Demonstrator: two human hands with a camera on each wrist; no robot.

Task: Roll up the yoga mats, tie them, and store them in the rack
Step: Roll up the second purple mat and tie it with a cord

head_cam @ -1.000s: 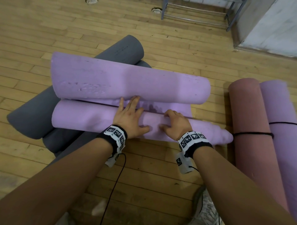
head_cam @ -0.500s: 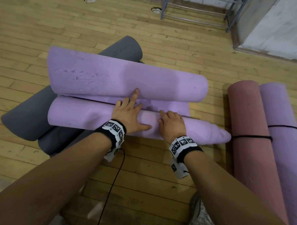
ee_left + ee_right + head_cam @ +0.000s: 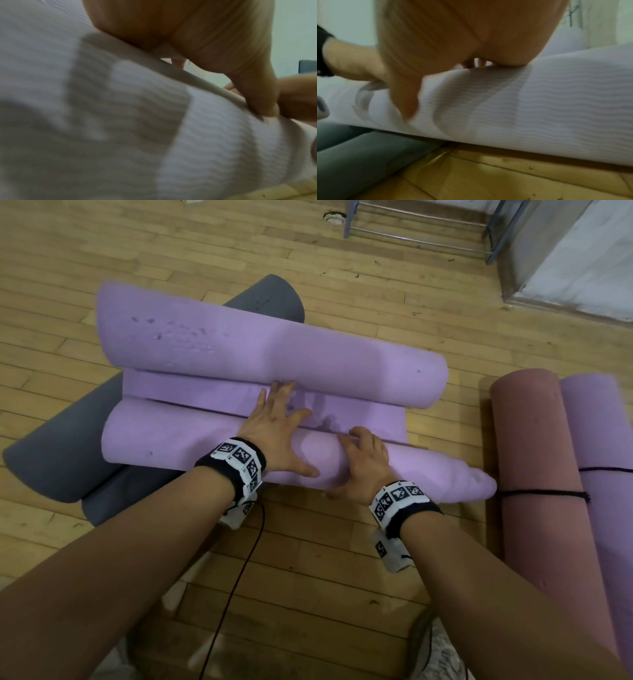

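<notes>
From the left I see a grey mat [image 3: 61, 460] lying on the wood floor [image 3: 308, 577], with the lilac mat [image 3: 274, 354] across it, curled into a fat loose roll at its far end and a tighter, ribbed roll [image 3: 164, 443] at the near end, a flat strip between them. My left hand [image 3: 274, 436] lies flat on the near roll, fingers straight and spread, reaching the flat strip, and my right hand [image 3: 363, 463] sits just beside it, fingers bent over the roll's top, thumb on its near side. At right lie a pink mat [image 3: 541, 474] and a second lilac one [image 3: 603, 440], both rolled, a black cord [image 3: 548, 493] round them.
</notes>
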